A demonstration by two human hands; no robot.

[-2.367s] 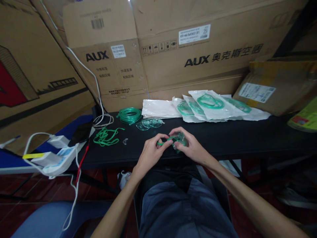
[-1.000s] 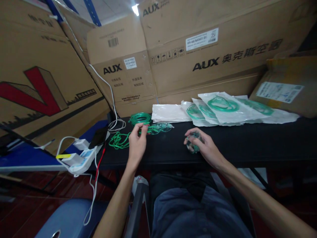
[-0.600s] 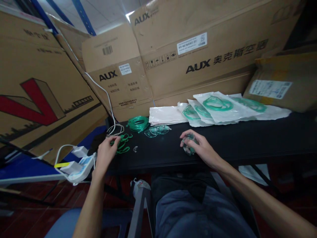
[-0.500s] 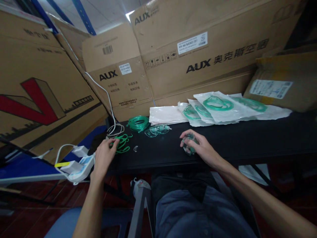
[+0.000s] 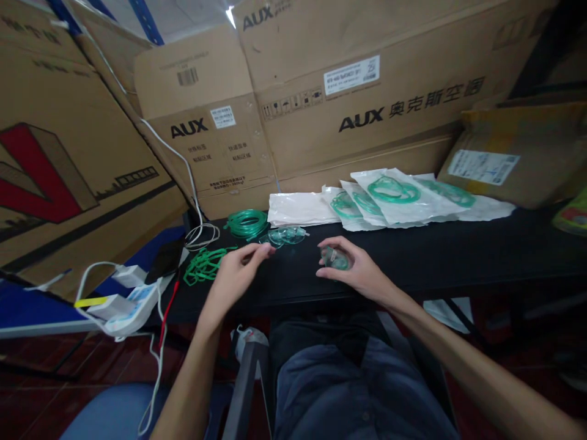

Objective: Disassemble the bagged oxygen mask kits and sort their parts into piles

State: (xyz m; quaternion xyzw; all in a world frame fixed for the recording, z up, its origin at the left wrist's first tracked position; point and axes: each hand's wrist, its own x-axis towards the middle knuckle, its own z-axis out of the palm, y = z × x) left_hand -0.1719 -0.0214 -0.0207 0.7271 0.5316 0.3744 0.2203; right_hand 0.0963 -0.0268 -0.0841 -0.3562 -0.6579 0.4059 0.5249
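Observation:
My right hand (image 5: 367,274) is curled around a clear, green-tinted oxygen mask (image 5: 337,260) just above the black table. Its thumb and fingers partly cover the mask. To the left, my left hand (image 5: 236,275) has thumb and forefinger pinched together; whatever may be between them is too small to make out. Behind its fingertips lie more clear masks (image 5: 288,235), and beside them a coil of green tubing (image 5: 247,225). A loose heap of green elastic straps (image 5: 202,267) rests left of my left hand.
White packs with green tubing (image 5: 394,190) lie along the back of the black table (image 5: 413,260), next to flat white bags (image 5: 300,209). Large cardboard boxes (image 5: 312,140) stand behind. A power strip (image 5: 132,308) with cables is at the left, and a taped carton (image 5: 513,159) at the right.
My left hand has moved right from the green straps, over where a small clear piece lay. My right hand has turned slightly, still holding the mask. The view has shifted a little.

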